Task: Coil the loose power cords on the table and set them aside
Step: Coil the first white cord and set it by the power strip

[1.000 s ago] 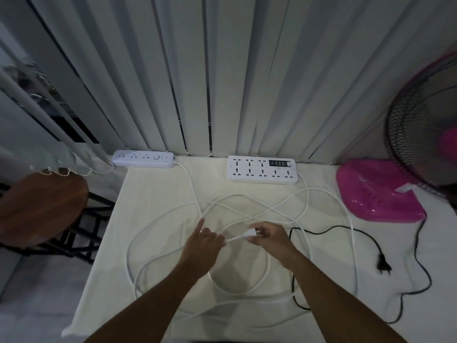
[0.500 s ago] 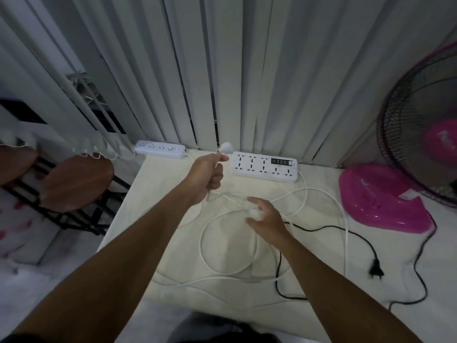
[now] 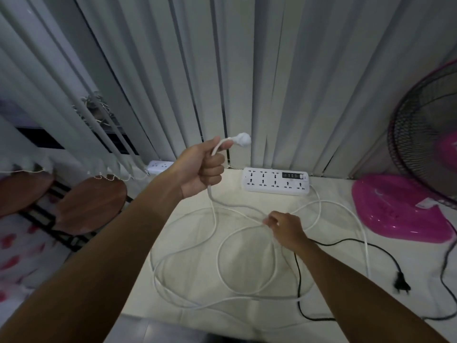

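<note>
My left hand (image 3: pixel 204 169) is raised above the table, fist shut on a white cord just below its round white plug (image 3: pixel 241 139). That cord drops from the fist and runs to my right hand (image 3: pixel 284 227), which pinches the white cord (image 3: pixel 220 258) low over the table. Loose white loops spread over the pale table (image 3: pixel 249 201). A large white power strip (image 3: pixel 275 180) lies at the back. A smaller white strip (image 3: pixel 158 166) shows at the back left, partly behind my left arm.
A pink fan base (image 3: pixel 398 209) and its dark grille (image 3: pixel 425 144) stand at the right. The fan's black cord (image 3: pixel 351 242) with a black plug (image 3: pixel 401 283) trails across the right side. Vertical blinds (image 3: pixel 272 82) hang behind. Two brown stools (image 3: pixel 91 204) stand left of the table.
My left hand took the white plug end from my right hand and lifted it up and back. My right hand dropped to the cord on the table and stayed there.
</note>
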Available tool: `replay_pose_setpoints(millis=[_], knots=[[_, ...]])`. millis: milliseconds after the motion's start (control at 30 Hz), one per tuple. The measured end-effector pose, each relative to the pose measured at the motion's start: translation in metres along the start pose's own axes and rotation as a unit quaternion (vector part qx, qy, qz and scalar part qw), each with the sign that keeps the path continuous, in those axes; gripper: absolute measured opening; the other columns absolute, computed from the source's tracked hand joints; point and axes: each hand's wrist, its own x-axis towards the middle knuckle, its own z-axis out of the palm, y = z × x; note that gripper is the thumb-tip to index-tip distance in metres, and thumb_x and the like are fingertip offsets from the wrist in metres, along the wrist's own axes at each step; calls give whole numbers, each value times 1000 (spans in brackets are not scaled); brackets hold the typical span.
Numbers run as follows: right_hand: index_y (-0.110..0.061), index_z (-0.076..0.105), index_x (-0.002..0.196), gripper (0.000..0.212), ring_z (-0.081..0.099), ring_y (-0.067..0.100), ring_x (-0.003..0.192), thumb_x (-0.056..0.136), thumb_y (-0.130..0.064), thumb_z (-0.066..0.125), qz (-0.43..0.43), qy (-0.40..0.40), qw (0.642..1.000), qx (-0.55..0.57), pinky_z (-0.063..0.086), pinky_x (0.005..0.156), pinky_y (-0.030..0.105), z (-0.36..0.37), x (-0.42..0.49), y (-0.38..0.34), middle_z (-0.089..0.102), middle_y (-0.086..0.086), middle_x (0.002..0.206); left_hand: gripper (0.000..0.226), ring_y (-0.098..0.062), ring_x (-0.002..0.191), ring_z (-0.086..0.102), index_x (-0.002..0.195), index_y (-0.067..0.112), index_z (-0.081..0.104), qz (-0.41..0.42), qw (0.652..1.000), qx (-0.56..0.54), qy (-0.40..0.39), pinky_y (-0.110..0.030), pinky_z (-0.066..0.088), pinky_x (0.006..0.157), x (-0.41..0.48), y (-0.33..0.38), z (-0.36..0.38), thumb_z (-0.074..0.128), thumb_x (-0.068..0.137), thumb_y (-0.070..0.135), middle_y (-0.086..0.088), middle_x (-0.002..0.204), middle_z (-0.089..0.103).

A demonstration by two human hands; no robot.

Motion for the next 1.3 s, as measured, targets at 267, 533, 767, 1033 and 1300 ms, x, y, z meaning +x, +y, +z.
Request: replay_pose_setpoints(millis=[267, 533, 767, 1033, 1300], knots=[[-22, 68, 78, 24, 62, 11, 67, 92, -41, 67, 32, 221, 934, 280, 48, 66, 22, -50, 15, -38, 68, -6, 71, 26, -15, 50, 51, 105, 6, 58, -33, 992, 54, 110, -26, 44, 59, 30, -49, -16, 41, 106, 27, -1, 56, 54], [-33, 65, 108, 22, 51, -4, 60, 96, -49, 57, -215, 147, 956, 132, 47, 61, 25, -57, 0, -100, 57, -19, 68, 33, -35, 98, 68, 124, -3, 57, -43, 990, -55, 120, -40, 54, 93, 51, -67, 2, 34, 103, 10, -23, 111, 69], [-26, 51, 92, 32, 65, 24, 82, 101, -55, 38, -101, 15, 994, -36, 50, 73, 37, -38, -21, -65, 66, -11, 82, 38, -14, 40, 28, 81, 16, 50, -16, 973, -102, 207, -30, 43, 60, 58, -58, -1, 29, 108, 33, 4, 43, 26], [-27, 60, 85, 28, 46, 6, 46, 102, -41, 44, -73, 59, 988, 121, 33, 52, 27, -41, -21, -63, 54, -19, 51, 37, -24, 56, 59, 103, 8, 60, -6, 986, -38, 163, -42, 53, 72, 49, -59, 2, 34, 107, 34, -7, 63, 61], [-27, 69, 87, 29, 41, 9, 45, 100, -41, 48, -83, 36, 977, 191, 35, 50, 20, -32, -25, -62, 49, -12, 48, 38, -20, 52, 39, 81, 14, 50, -5, 989, -51, 139, -35, 46, 65, 47, -58, 13, 35, 106, 38, -2, 54, 41]])
